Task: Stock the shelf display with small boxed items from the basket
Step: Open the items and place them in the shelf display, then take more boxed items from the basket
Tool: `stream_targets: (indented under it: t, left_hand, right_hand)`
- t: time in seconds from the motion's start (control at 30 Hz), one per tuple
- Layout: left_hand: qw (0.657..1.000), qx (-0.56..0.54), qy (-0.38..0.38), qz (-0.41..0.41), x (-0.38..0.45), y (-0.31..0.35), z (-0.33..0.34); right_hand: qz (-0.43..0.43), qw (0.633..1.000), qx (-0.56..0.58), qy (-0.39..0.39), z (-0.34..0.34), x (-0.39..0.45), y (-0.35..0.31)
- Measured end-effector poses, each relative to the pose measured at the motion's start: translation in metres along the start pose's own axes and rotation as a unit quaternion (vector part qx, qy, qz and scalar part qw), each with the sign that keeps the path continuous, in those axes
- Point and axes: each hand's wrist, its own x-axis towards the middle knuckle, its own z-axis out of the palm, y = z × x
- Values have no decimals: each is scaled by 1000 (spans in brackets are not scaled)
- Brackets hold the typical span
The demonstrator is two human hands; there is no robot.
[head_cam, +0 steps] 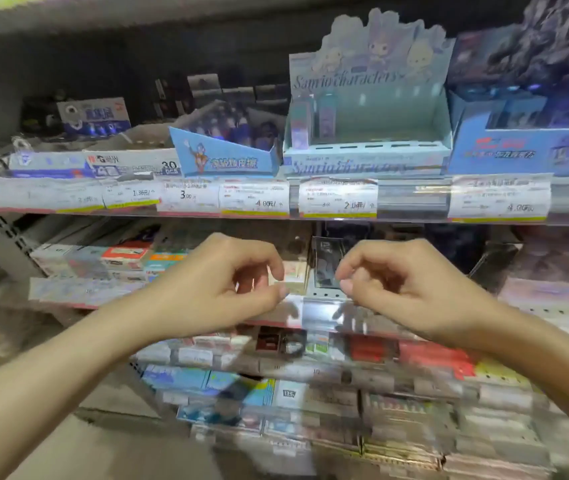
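We hover left hand and right hand, both loosely curled and empty (basket unseen), so fetch boxes, fill the pale display tray squarely.

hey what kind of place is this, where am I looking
Most likely a shop aisle for stationery or small toys. Tiered shelves carry printed price tags along their front rails, a pale blue cardboard display box with cartoon characters stands on the upper shelf, and rows of small boxed goods fill the shelves below.
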Motion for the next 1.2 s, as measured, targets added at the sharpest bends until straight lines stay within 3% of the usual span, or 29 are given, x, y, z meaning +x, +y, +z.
stream_targets:
  t: [0.1, 0.23, 0.4, 0.57, 0.83, 1.07, 1.2]
  left_hand:
    - [997, -39, -44, -40, -29, -18, 21]
    - [988, -66, -101, -95, -71, -42, 58]
    - [970, -91, -161, -155, -115, -73, 119]
    - [949, -114, -193, -221, -152, -110, 203]
    - [882, -165, -228, -379, -205, -188, 366]
    - [864, -142, -263, -405, -252, -267, 518]
    - [848, -83, -347, -392, -284, -310, 602]
  right_hand:
    - [77, 996, 35, -20, 36, -23, 7]
    - [98, 993, 43, -46, 90, -55, 24]
    - [189, 975, 52, -101, 153, -97, 66]
    - [261, 951, 10, -165, 207, -135, 135]
    - [354, 905, -38, -233, 302, -200, 274]
    - [377, 876, -102, -284, 404, -247, 390]
    - [387, 859, -119, -314, 463, -275, 456]
